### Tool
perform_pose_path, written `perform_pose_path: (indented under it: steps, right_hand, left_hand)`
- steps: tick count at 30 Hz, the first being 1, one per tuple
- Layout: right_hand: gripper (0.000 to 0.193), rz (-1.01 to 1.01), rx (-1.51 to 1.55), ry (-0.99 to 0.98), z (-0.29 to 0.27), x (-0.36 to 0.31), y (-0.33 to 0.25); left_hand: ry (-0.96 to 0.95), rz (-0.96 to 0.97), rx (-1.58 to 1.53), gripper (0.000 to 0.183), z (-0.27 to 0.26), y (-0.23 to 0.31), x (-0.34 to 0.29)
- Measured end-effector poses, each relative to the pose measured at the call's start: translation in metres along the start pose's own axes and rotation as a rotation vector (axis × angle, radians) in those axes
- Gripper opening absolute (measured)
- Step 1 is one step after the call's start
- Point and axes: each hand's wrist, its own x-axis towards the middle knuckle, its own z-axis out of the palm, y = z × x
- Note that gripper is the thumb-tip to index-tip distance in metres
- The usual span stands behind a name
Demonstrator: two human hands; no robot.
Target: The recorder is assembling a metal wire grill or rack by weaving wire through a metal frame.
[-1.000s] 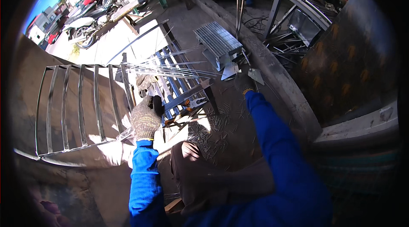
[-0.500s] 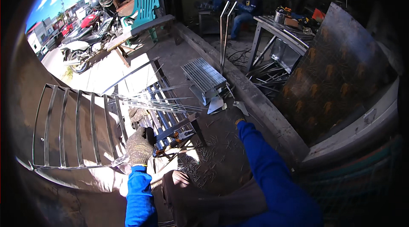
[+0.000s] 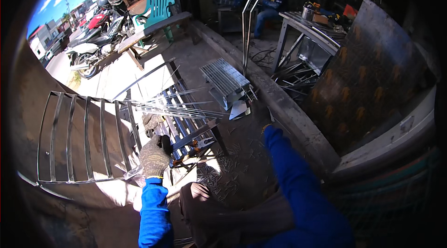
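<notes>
My left hand (image 3: 155,157), in a speckled knit glove, is at the near end of a slatted metal rack (image 3: 193,138). Its fingers are mostly hidden, and a black patch shows at its far side. Just beyond it lies a crumpled grey glove or cloth (image 3: 152,121). Thin metal rods (image 3: 174,108) are spread across the rack. Pliers (image 3: 204,142) rest on its near right corner. My right hand (image 3: 264,116) reaches forward over the dark floor, near a shiny ribbed metal piece (image 3: 225,75) and flat metal offcuts (image 3: 239,109). Shadow hides its fingers.
A curved barred metal frame (image 3: 88,141) stands at left. Cut rod scraps (image 3: 223,176) litter the floor. A long concrete curb (image 3: 284,103) runs along the right, below a workbench (image 3: 307,27) and a large metal sheet (image 3: 368,66). A person (image 3: 271,3) sits at the back.
The view has shifted slightly. My right forearm has moved a little to the right, and the pale flat piece beside that hand no longer shows. My left hand stays at the rack.
</notes>
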Motion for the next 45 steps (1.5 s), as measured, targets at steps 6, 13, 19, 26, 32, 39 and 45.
perform_pose_path:
  steps: [6, 13, 19, 26, 32, 39, 45]
  right_hand:
    - [0.036, -0.011, 0.032, 0.289, -0.125, 0.125, -0.035]
    - [0.038, 0.094, -0.082, 0.417, -0.149, 0.145, -0.058]
    - [0.04, 0.122, -0.09, 0.263, -0.144, 0.109, -0.059]
    - [0.043, 0.076, -0.152, 0.213, -0.164, 0.079, -0.008]
    - [0.03, -0.098, -0.337, 0.29, -0.201, 0.036, 0.015]
    - [0.016, -0.225, -0.672, 0.346, -0.204, -0.04, 0.064]
    - [0.015, 0.662, 0.354, -0.063, -0.178, -0.089, -0.015]
  left_hand:
    - [-0.007, 0.034, -0.079, 0.04, 0.009, 0.028, 0.009]
    - [0.026, 0.04, -0.069, 0.039, 0.009, 0.022, 0.008]
    - [0.015, 0.025, -0.06, 0.038, 0.005, 0.012, 0.003]
    - [0.016, 0.022, -0.048, 0.038, 0.007, 0.011, 0.0]
    - [0.03, 0.026, -0.028, 0.043, 0.007, 0.02, 0.004]
    - [0.015, 0.051, -0.025, 0.048, 0.024, 0.023, 0.012]
    - [0.023, -0.003, 0.041, 0.046, 0.003, -0.002, 0.005]
